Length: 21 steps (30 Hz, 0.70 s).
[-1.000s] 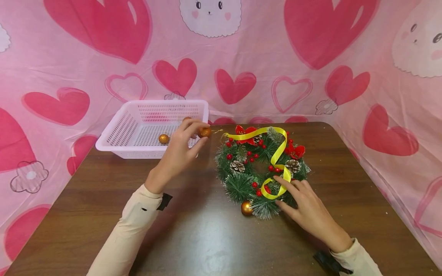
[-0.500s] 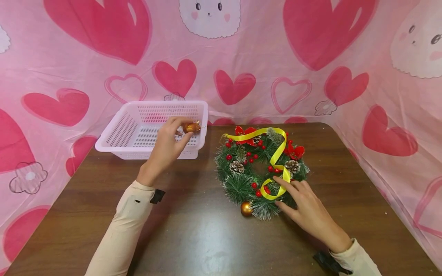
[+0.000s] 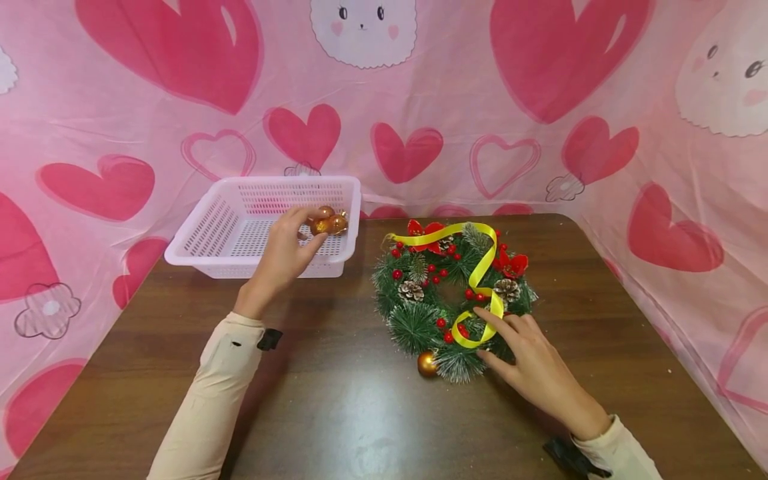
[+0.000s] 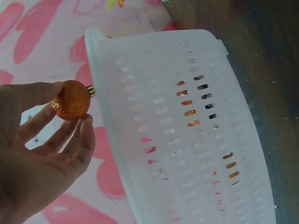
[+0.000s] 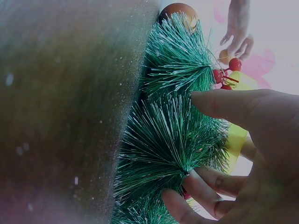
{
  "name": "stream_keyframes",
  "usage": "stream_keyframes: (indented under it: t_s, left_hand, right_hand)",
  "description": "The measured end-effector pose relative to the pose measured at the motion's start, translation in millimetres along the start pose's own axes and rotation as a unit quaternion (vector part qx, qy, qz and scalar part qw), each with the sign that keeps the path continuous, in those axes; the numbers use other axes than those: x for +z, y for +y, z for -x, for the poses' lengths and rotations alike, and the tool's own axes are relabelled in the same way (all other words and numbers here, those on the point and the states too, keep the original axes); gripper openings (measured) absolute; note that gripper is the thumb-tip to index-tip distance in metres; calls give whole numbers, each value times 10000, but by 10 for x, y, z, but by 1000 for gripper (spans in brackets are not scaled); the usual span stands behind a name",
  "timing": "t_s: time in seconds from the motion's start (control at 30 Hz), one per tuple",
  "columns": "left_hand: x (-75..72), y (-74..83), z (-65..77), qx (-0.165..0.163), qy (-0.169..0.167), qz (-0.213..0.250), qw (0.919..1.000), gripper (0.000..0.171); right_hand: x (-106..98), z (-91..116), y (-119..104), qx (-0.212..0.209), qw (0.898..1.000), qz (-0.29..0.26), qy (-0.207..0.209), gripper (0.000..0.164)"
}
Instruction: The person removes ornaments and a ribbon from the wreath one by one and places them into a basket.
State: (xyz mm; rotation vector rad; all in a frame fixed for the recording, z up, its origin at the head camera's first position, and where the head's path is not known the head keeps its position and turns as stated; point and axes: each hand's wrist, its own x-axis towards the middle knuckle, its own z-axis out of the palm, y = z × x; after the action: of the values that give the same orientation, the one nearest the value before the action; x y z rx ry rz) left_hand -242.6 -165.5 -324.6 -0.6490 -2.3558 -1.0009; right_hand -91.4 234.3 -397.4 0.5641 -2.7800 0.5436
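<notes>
In the head view my left hand is over the right part of the white plastic basket. Its thumb and fingertips pinch a glittery orange bauble with a gold cap, clearest in the left wrist view. Another shiny bauble appears just beyond the hand. My right hand rests on the near right side of a green wreath, thumb and fingers loosely spread on the needles. Yellow ribbon winds across the wreath beside the index finger. A gold bauble sits at the wreath's near edge.
Pinecones, red berries and red flowers decorate the wreath. Both wreath and basket stand on a dark wooden table. A pink cloth with hearts hangs behind the table's back edge.
Gripping the bauble, my left hand has moved left from beside the wreath to over the basket, covering a bauble that showed there earlier. My right hand stays on the wreath.
</notes>
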Motion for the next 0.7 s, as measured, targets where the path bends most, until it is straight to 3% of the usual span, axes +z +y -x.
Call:
stream_keyframes:
  t_s: [0.33, 0.7]
  left_hand:
    - [23, -210, 20, -192, -310, -39, 9993, 28]
    - [25, -267, 33, -301, -497, -157, 9982, 27]
  right_hand:
    - [6, -2, 3, -79, 9999, 14, 86, 75]
    - [0, 8, -2, -100, 9999, 54, 89, 76]
